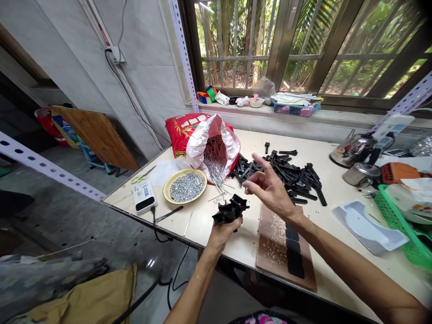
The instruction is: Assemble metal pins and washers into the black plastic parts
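My left hand (221, 234) is closed around several black plastic pieces (230, 209), held upright above the table's front edge. To its right, my right hand (272, 191) is raised over the table, thumb and a fingertip pinched together and another finger stretched out. A small silvery piece shows at the pinch, too small to name. Behind my right hand lies a heap of loose black plastic pieces (303, 175). A red and white sack (197, 146) lies open toward me, with reddish and silvery thin metal rods (216, 155) spilling from it. A yellow dish (165, 194) holds many small silvery metal parts (187, 186).
A brown board (270, 247) with black pads lies at the front edge. On the left are a white device (144, 195) with a cable and green-handled scissors (138, 178). A kettle (353, 148), a metal cup (361, 174) and a green basket (394, 225) stand right.
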Tool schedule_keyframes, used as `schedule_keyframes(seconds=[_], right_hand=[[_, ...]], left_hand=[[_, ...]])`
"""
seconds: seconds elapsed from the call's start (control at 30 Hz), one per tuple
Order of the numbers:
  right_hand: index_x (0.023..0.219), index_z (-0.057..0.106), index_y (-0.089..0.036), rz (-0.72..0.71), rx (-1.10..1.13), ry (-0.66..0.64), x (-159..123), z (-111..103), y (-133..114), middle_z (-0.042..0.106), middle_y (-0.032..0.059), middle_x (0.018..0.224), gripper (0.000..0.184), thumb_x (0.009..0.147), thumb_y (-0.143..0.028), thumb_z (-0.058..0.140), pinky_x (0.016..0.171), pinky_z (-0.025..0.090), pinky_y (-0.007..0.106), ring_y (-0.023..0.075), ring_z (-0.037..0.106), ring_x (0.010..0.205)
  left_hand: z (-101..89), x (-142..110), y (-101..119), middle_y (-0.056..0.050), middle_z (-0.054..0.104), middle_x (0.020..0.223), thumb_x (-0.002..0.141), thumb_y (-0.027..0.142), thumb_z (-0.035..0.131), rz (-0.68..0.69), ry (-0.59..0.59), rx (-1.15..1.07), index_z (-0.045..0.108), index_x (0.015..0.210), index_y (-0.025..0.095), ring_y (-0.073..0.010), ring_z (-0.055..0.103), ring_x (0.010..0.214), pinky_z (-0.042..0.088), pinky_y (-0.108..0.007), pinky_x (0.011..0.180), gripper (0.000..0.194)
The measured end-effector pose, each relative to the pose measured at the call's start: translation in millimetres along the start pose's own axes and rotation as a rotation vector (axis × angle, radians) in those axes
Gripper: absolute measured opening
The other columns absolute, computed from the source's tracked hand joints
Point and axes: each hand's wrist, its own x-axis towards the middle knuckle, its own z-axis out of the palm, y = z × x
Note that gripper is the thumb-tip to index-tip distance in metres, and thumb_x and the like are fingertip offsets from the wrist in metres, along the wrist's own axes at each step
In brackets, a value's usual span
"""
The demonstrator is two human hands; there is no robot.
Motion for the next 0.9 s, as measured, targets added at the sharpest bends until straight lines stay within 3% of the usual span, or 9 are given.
schedule_keyframes(seconds=[0.1, 0.3, 0.5, 0.67, 0.8, 0.9], right_hand=[[0.131, 0.038, -0.026, -0.015, -0.058, -0.012, -1, 6, 2, 0.063, -0.0035, 0.076, 0.051, 0.083, -0.022, 0.056, 0.069, 0.050, 0.029, 0.0135, 0.063, 0.071], [0.121, 0.043, -0.024, -0.034, -0.062, -0.047, -5, 10, 16, 0.066, -0.0012, 0.079, 0.038, 0.086, -0.026, 0.055, 0.068, 0.050, 0.029, 0.0153, 0.066, 0.075], [0.118, 0.037, -0.026, -0.066, 0.050, 0.107, -5, 15, 19, 0.065, -0.0010, 0.082, 0.036, 0.088, -0.032, 0.055, 0.073, 0.052, 0.033, 0.0170, 0.067, 0.081], [0.118, 0.044, -0.024, -0.093, -0.022, -0.013, -6, 22, 26, 0.064, 0.0019, 0.089, 0.032, 0.088, -0.031, 0.054, 0.072, 0.052, 0.030, 0.0161, 0.067, 0.082], [0.103, 0.061, -0.024, -0.164, -0.152, -0.088, -3, 21, 31, 0.065, 0.0034, 0.100, 0.018, 0.089, -0.033, 0.054, 0.084, 0.048, 0.032, 0.0166, 0.063, 0.092], [0.111, 0.062, -0.021, -0.131, -0.148, -0.108, 14, 18, 47, 0.066, 0.0059, 0.102, 0.032, 0.096, -0.036, 0.038, 0.083, 0.048, 0.030, 0.0164, 0.062, 0.094]], left_hand=[[1.0, -2, 2, -0.007, 0.070, 0.076, 0.055, 0.019, 0.077, 0.002, -0.015, 0.011, 0.071, 0.073, 0.014, -0.0192, 0.062, 0.073, 0.048, -0.029, 0.069, 0.020], [-1.9, -2, 4, -0.006, 0.069, 0.076, 0.055, 0.024, 0.078, -0.016, -0.006, 0.016, 0.070, 0.076, 0.013, -0.0191, 0.061, 0.073, 0.048, -0.030, 0.068, 0.024], [-8.6, 5, -3, -0.009, 0.070, 0.079, 0.055, 0.028, 0.078, -0.044, 0.049, 0.003, 0.071, 0.078, 0.012, -0.0205, 0.062, 0.075, 0.049, -0.033, 0.073, 0.029], [-11.5, 8, -5, -0.008, 0.070, 0.079, 0.055, 0.027, 0.077, 0.012, 0.042, 0.059, 0.070, 0.081, 0.012, -0.0205, 0.062, 0.075, 0.049, -0.032, 0.069, 0.030], [-14.0, 6, -2, -0.007, 0.070, 0.077, 0.054, 0.026, 0.077, -0.013, 0.079, 0.048, 0.071, 0.078, 0.012, -0.0202, 0.062, 0.074, 0.049, -0.031, 0.068, 0.028], [-16.8, 2, 5, -0.007, 0.070, 0.078, 0.055, 0.027, 0.077, -0.032, 0.098, 0.002, 0.072, 0.077, 0.013, -0.0196, 0.062, 0.075, 0.048, -0.030, 0.070, 0.026]])
